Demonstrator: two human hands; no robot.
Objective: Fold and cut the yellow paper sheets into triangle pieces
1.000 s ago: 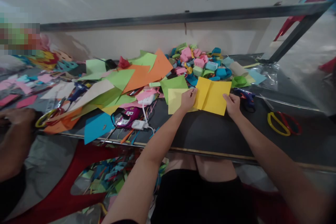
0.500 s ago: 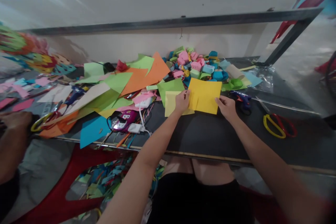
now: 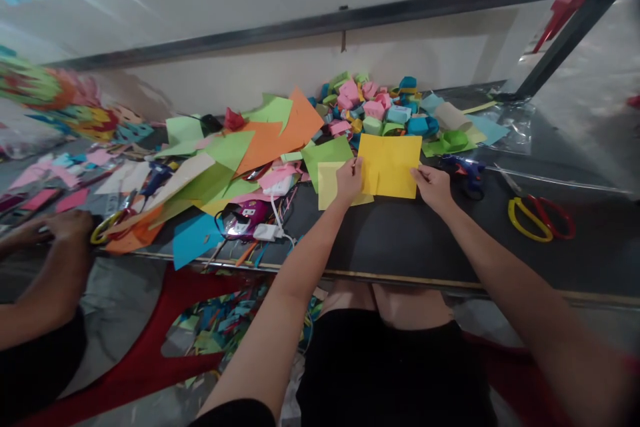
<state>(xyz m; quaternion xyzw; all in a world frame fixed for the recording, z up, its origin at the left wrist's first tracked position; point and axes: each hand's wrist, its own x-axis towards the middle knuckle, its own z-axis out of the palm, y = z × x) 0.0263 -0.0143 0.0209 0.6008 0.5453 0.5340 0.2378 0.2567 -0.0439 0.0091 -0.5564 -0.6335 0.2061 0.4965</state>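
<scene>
A bright yellow sheet of paper [image 3: 393,165] is held up above the dark table, one side edge in each hand. My left hand [image 3: 349,180] is closed on its left edge. My right hand [image 3: 433,185] pinches the right edge between thumb and fingers. Under and beside my left hand lies a pale yellow sheet [image 3: 329,195], partly covered by that hand. A green sheet [image 3: 327,157] lies behind it. Right of my right hand are a blue glue gun [image 3: 469,175] and scissors [image 3: 543,217] with one yellow and one red handle loop.
Behind the yellow sheet is a heap of small folded paper pieces [image 3: 375,109]. Coloured sheets, a purple device [image 3: 246,220] and a white plug [image 3: 267,232] with cable lie left. Another person's hands [image 3: 70,227] work at far left. A metal bar [image 3: 250,29] runs along the back.
The view has shifted a little, so the table sits slightly higher in it. Both hands keep hold of the yellow sheet. More of the other person's arms shows at the left.
</scene>
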